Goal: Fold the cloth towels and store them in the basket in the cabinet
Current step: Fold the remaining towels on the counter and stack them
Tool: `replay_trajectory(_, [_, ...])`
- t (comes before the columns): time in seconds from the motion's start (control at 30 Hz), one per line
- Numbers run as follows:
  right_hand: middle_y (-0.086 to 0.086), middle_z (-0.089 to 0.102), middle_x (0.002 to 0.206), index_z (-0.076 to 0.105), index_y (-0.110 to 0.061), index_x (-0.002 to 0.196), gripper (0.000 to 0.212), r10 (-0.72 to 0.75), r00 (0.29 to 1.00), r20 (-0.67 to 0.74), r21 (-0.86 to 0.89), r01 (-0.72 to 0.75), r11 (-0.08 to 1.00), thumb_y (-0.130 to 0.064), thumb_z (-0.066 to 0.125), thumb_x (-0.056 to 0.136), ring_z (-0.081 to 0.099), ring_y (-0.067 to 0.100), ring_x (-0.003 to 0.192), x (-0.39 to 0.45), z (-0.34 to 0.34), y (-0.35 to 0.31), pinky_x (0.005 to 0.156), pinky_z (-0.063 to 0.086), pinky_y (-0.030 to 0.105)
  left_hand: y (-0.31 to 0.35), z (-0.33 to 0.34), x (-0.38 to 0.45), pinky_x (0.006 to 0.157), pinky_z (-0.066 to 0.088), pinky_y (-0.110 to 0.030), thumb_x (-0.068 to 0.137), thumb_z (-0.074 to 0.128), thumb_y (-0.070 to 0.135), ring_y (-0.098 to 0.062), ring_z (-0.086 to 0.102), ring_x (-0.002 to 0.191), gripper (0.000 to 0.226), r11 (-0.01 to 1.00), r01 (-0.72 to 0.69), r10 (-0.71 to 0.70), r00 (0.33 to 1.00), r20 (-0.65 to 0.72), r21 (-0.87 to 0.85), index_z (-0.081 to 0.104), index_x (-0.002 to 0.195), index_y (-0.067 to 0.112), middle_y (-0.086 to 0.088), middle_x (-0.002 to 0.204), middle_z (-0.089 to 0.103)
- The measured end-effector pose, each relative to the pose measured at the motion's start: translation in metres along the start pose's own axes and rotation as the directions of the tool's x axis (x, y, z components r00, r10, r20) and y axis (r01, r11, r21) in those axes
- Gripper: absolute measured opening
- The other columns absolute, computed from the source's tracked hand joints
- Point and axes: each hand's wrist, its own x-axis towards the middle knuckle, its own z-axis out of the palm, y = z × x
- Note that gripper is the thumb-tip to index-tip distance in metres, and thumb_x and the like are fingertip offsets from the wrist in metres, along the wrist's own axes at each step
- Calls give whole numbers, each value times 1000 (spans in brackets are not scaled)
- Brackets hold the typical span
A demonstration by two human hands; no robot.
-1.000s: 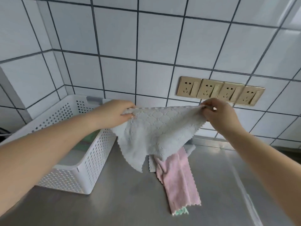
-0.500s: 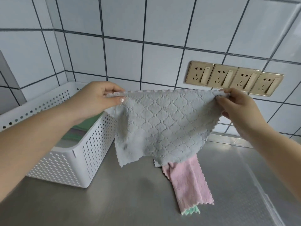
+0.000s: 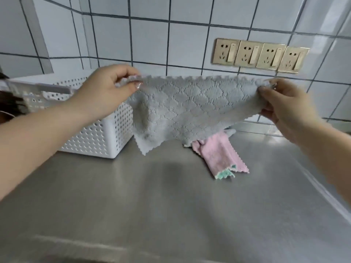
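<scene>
1. Hands: left hand and right hand each pinch a top corner of the grey towel.
2. Towel now lower than a second ago, stretched wide over the steel counter, beside the basket.
3. Probably about to be laid flat for folding; pink towel waits.

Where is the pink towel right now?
In the head view, the pink towel lies on the steel counter, right of centre, partly behind the grey towel held up in both hands, with a green towel edge under it.
</scene>
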Motion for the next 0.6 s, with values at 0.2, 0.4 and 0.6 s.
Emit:
replay_trajectory(0.2, [6,62,89,59,-20,87,16,138,989,51,-219,-124,968,-10,50,95,59,17,86,-128,-25,45,87,52,40,11,-7,-118,73,37,-2,84,52,26,7,57,86,17,988,-91,45,943,331,126,61,91,39,33,84,62])
replay_trajectory(0.4, [2,61,77,53,-16,93,9,142,986,91,-464,-85,882,-9,49,95,59,18,71,-208,-41,68,71,53,39,11,2,-211,70,41,-14,87,41,43,-3,57,84,23,980,-31,-64,884,463,195,58,100,34,6,89,69])
replay_trajectory(0.6, [2,59,72,51,-32,86,14,156,975,155,-574,-40,818,-21,49,96,49,16,60,-226,-52,64,53,40,27,22,3,-238,61,36,-12,94,52,24,5,54,70,22,982,138,-182,876,448,130,49,84,43,30,78,60])
